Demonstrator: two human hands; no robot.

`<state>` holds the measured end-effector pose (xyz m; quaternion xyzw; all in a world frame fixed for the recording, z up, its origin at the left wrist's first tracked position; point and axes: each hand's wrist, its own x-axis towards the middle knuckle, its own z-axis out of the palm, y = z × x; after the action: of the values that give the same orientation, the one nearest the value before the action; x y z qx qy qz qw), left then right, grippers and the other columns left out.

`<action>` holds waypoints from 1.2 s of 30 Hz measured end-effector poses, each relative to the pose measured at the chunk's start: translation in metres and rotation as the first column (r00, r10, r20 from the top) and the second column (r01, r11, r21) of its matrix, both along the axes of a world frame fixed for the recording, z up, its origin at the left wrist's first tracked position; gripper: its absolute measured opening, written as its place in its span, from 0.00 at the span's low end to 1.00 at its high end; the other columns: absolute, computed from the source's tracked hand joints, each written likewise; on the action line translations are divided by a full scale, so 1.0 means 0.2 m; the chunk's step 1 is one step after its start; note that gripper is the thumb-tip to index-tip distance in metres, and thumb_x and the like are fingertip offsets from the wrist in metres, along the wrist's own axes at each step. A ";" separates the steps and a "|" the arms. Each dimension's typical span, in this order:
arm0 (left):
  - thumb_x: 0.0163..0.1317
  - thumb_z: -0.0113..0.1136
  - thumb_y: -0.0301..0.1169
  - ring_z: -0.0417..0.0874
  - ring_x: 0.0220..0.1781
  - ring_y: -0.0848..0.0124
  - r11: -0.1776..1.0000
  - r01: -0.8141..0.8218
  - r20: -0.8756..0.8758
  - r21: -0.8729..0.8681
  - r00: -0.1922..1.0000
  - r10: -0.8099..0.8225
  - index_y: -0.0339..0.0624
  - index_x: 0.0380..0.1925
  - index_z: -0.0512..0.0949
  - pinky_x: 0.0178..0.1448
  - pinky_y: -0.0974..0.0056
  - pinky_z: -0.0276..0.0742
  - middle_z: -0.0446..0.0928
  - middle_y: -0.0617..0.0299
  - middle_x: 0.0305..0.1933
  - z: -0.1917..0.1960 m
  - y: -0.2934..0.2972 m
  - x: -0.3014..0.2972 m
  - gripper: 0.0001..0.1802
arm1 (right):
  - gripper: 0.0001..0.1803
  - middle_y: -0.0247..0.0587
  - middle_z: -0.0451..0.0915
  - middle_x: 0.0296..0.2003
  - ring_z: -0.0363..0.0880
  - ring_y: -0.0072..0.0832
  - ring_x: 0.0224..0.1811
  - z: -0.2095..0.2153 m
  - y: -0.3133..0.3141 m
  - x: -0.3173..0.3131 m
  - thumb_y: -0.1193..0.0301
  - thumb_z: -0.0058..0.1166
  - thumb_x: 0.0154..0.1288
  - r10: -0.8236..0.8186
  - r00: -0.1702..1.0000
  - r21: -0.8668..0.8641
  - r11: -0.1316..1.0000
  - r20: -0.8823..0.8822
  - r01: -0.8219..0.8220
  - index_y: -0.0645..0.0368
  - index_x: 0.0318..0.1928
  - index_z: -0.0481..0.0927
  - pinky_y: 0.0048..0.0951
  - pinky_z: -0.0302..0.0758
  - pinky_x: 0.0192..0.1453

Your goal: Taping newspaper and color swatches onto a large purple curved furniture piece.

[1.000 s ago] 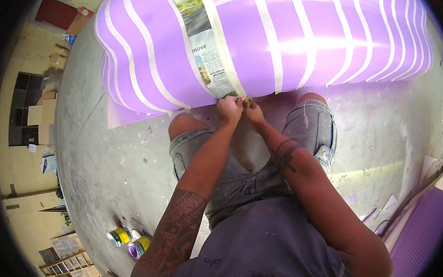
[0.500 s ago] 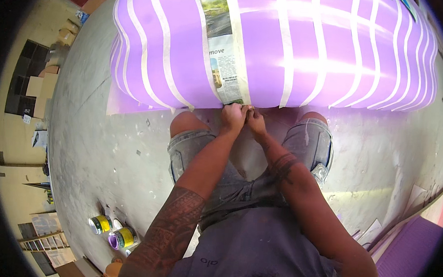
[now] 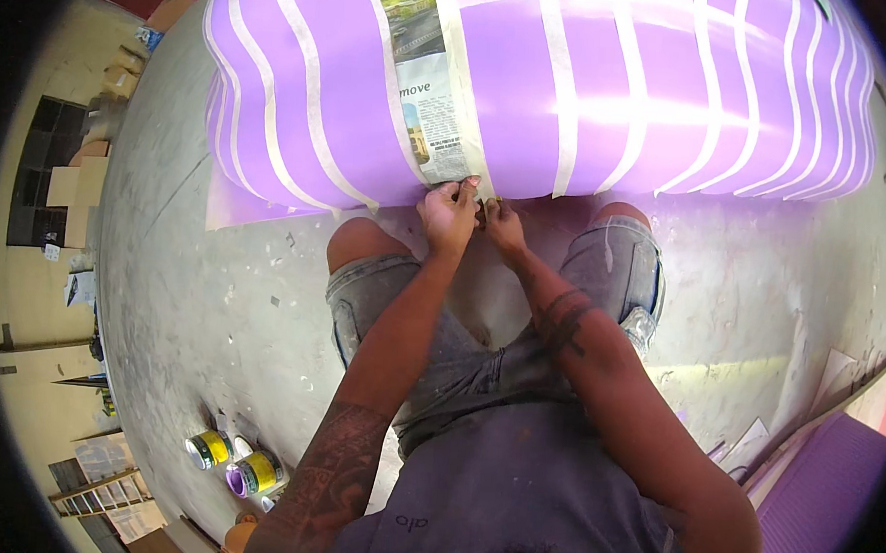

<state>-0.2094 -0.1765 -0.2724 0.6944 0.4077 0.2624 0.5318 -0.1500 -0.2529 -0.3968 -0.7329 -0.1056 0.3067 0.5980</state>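
A large, rounded, glossy purple object [image 3: 517, 100] is ringed with strips of pale masking tape [image 3: 562, 113]. Between two strips lies a printed newspaper sheet [image 3: 430, 101]. My left hand [image 3: 448, 219] is closed at the sheet's lower end, its fingertips pinching at the bottom of the tape strip [image 3: 463, 87] along the paper's right side. Just right of it, my right hand [image 3: 504, 228] is bent in a pinch by the object's lower edge. Whatever is in its fingers is too small to make out.
My knees straddle the space below the object. Two paint tins [image 3: 253, 473] with yellow labels stand on the grey floor [image 3: 221, 305] at lower left. A purple ribbed panel [image 3: 821, 517] is at lower right. Cardboard boxes [image 3: 77, 182] line the far left wall.
My hands, which were close together at the newspaper's lower end, are slightly farther apart. The left has turned, with its fingertips higher on the tape. The whole view has shifted slightly.
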 end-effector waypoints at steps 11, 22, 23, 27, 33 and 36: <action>0.58 0.73 0.53 0.84 0.27 0.44 0.801 0.353 -0.499 0.483 0.863 -0.079 0.35 0.24 0.85 0.35 0.47 0.80 0.82 0.45 0.23 -0.15 -0.02 0.11 0.27 | 0.33 0.71 0.83 0.45 0.83 0.65 0.50 -0.26 -0.02 0.11 0.46 0.39 0.81 0.013 0.997 0.013 1.000 0.077 -0.014 0.67 0.54 0.80 0.53 0.78 0.51; 0.63 0.66 0.55 0.85 0.30 0.43 0.733 0.395 -0.518 0.553 0.853 -0.070 0.39 0.27 0.86 0.37 0.44 0.80 0.82 0.44 0.25 -0.23 0.00 0.06 0.27 | 0.29 0.45 0.85 0.43 0.80 0.32 0.47 -0.15 -0.03 0.06 0.51 0.42 0.83 -0.001 0.962 0.138 0.990 -0.274 0.040 0.66 0.58 0.80 0.34 0.75 0.53; 0.64 0.65 0.56 0.85 0.30 0.42 0.730 0.409 -0.527 0.547 0.846 -0.079 0.40 0.28 0.86 0.37 0.44 0.81 0.82 0.44 0.26 -0.23 -0.01 0.06 0.27 | 0.28 0.43 0.85 0.42 0.79 0.31 0.46 -0.15 -0.04 0.06 0.52 0.42 0.84 0.009 0.955 0.146 0.989 -0.296 0.036 0.66 0.58 0.80 0.32 0.74 0.53; 0.65 0.63 0.58 0.85 0.31 0.41 0.725 0.408 -0.532 0.555 0.844 -0.068 0.40 0.30 0.87 0.38 0.43 0.81 0.82 0.43 0.27 -0.24 -0.02 0.08 0.29 | 0.26 0.42 0.83 0.37 0.79 0.30 0.39 -0.12 -0.07 0.11 0.53 0.43 0.82 -0.038 0.953 0.100 0.992 -0.301 0.071 0.66 0.54 0.81 0.34 0.75 0.47; 0.66 0.61 0.58 0.87 0.35 0.43 0.751 0.416 -0.620 0.513 0.784 -0.010 0.47 0.33 0.89 0.41 0.42 0.81 0.85 0.47 0.29 -0.28 0.09 -0.03 0.26 | 0.21 0.42 0.82 0.32 0.80 0.38 0.29 -0.25 0.05 0.06 0.56 0.48 0.76 0.007 0.925 0.040 0.999 -0.381 0.009 0.63 0.41 0.80 0.42 0.77 0.38; 0.64 0.63 0.59 0.87 0.36 0.43 0.734 0.480 -0.592 0.481 0.795 -0.132 0.48 0.35 0.90 0.43 0.43 0.81 0.85 0.46 0.30 -0.19 -0.02 0.14 0.25 | 0.18 0.48 0.85 0.36 0.84 0.44 0.35 -0.81 -0.14 0.23 0.59 0.49 0.76 0.111 0.993 -0.141 0.983 -0.052 -0.117 0.62 0.44 0.81 0.44 0.80 0.41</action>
<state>-0.1808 -0.1809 -0.3110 0.9308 0.3032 0.0863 0.1852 -0.1042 -0.2814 -0.5580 -0.7601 -0.1118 0.3632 0.5271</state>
